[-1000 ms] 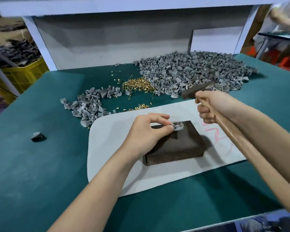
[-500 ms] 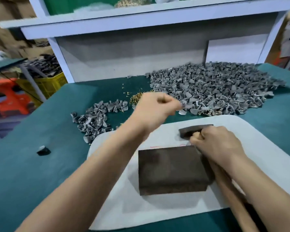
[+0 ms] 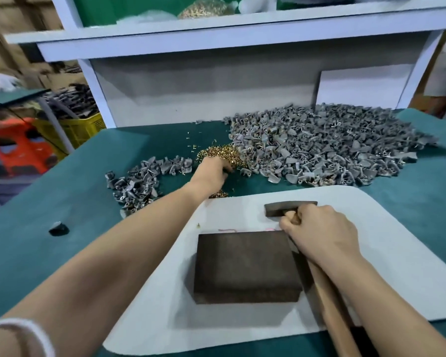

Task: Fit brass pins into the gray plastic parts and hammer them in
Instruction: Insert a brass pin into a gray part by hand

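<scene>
My left hand [image 3: 212, 171] reaches forward onto the near edge of the brass pin pile [image 3: 220, 153], fingers curled down into the pins; the fingertips are hidden. My right hand [image 3: 319, 233] grips the wooden-handled hammer high on the handle, and its dark head [image 3: 290, 208] rests on the white mat [image 3: 397, 253]. The dark block [image 3: 245, 266] lies on the mat with a bare top, just left of my right hand. A large heap of gray plastic parts [image 3: 332, 145] fills the back right. A smaller heap [image 3: 144, 179] sits to the left of my left hand.
One dark loose part [image 3: 58, 228] lies alone on the green table at the left. A white shelf frame [image 3: 216, 39] and gray back panel [image 3: 203, 91] close off the rear. A yellow crate [image 3: 80, 127] and an orange stool [image 3: 18, 148] stand beyond the table's left edge.
My left hand left the block, swung away with the gray part and now reaches into the brass pins. The hammer came down from its raised position onto the mat. The block's top is now bare.
</scene>
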The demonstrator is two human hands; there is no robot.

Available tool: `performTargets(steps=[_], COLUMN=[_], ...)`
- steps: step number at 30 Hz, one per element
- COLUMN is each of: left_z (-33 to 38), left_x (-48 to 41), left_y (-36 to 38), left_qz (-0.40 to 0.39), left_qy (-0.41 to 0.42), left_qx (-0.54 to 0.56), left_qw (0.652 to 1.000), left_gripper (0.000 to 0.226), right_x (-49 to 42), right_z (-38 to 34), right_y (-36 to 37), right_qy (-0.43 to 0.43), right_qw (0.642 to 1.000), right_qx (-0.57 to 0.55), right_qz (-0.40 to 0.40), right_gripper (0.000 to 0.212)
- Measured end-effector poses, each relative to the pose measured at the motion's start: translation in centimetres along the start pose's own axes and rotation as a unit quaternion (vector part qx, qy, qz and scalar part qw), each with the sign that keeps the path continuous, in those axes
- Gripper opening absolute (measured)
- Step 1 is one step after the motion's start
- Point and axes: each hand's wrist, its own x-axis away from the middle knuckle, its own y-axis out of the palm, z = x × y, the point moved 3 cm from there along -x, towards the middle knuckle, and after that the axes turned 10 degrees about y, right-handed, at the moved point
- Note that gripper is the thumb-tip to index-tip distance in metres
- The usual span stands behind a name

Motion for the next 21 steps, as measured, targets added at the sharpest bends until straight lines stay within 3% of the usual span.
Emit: performTargets(steps=[4, 12, 16, 21], left_z=[0.4, 0.6, -0.7, -5.9], left_x=[-0.2, -0.4, 0.6, 2.2], left_y=[-0.1, 0.2, -1.5, -5.4], left_qz=[0.01, 0.029, 0.085, 0.094], left_qy=[-0.001, -0.007, 0.003, -0.055], left_qx=[-0.032, -0.099, -0.124, -0.032], left_qw=[0.999, 0.995, 0.989, 0.994], left_gripper=[0.016, 0.024, 0.017, 0.012], right_x=[0.0, 0.1, 0.1, 0.0], right_z=[0.0, 0.1, 0.1, -0.1], right_y=[0.1, 0.0, -0.1, -0.2], right_qy=[0.002, -0.002, -0.004, 0.003], right_qw=[1.0, 1.0, 1.0, 0.999], right_qx=[-0.006, -0.004, -0.007, 0.005], right_qz=[-0.015, -0.023, -0.027, -0.036], right_gripper=[0.034, 0.036, 0.035, 0.035])
